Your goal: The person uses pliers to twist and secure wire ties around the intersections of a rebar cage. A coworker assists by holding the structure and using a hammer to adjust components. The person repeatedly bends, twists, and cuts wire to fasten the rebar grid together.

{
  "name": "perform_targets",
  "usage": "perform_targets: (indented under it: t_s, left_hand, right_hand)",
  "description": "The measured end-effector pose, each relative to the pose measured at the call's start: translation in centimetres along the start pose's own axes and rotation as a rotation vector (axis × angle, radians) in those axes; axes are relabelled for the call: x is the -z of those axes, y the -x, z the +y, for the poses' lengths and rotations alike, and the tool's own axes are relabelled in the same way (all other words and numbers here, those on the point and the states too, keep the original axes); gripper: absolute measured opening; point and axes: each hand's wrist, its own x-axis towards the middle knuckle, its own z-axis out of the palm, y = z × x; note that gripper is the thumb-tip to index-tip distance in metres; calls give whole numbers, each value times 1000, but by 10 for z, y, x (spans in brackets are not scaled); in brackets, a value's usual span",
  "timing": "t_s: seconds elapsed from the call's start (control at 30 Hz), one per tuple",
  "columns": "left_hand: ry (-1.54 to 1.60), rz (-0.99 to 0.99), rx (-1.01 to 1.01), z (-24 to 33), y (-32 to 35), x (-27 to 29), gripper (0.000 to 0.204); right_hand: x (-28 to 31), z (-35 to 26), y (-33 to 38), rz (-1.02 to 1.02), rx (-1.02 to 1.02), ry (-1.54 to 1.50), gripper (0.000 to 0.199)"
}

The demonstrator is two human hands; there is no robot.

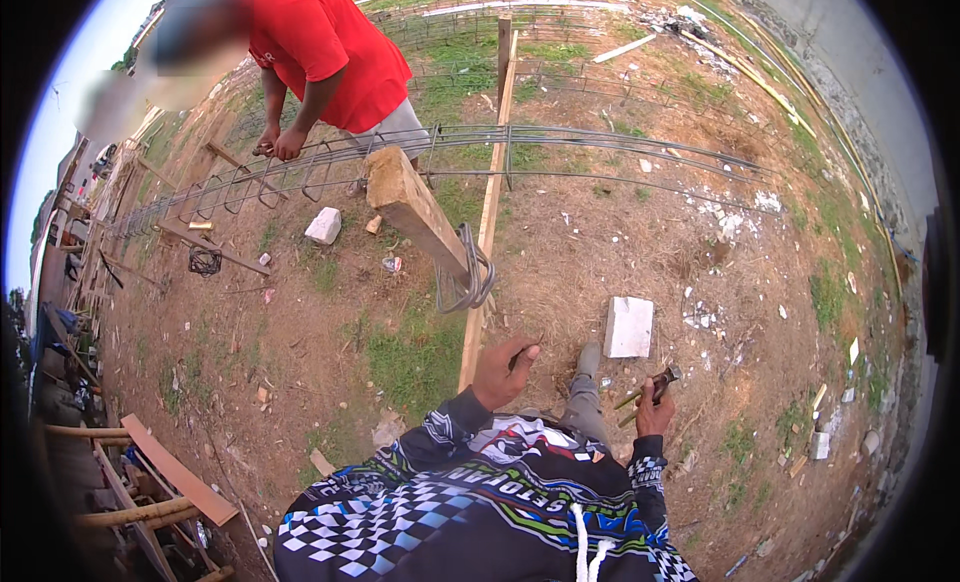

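My right hand [654,414] is closed around a pair of pincers [668,376]; the dark head points up and the yellowish handles stick out to the left. My left hand [503,374] is held in front of my chest with its fingers curled together. I cannot make out what is in them, if anything. Just beyond it, a wooden post [418,214] stands with a bundle of bent steel stirrups [466,282] hung around it. Past the post, a long cage of steel bars [575,134] rests across wooden supports.
Across the cage, a co-worker in a red shirt [335,57] bends over the bars, both hands on them at the left. White blocks [629,327] lie on the ground. Planks and bamboo poles [180,472] are at the lower left; a grey wall [870,72] bounds the right.
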Motion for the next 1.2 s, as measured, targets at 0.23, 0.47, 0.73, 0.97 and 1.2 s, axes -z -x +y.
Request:
perform_targets:
  t_s: [0.23, 0.47, 0.73, 0.97, 1.2]
  left_hand:
    - [-86, 190, 144, 7, -48, -50, 17]
    - [-80, 541, 265, 52, -92, -69, 20]
    - [150, 696, 307, 48, -119, -71, 17]
    - [242, 499, 330, 15, -182, -61, 20]
    - [261, -177, 318, 1, -261, -117, 17]
  right_hand:
    - [-146, -118, -148, -561, 422, -85, 25]
    - [-268, -260, -177, -843, 845, -117, 25]
    - [-361, -235, -197, -1010, 955, 327, 35]
    - [-253, -245, -218, -1534, -153, -345, 55]
    - [-138, -302, -267, -1092, 89, -602, 41]
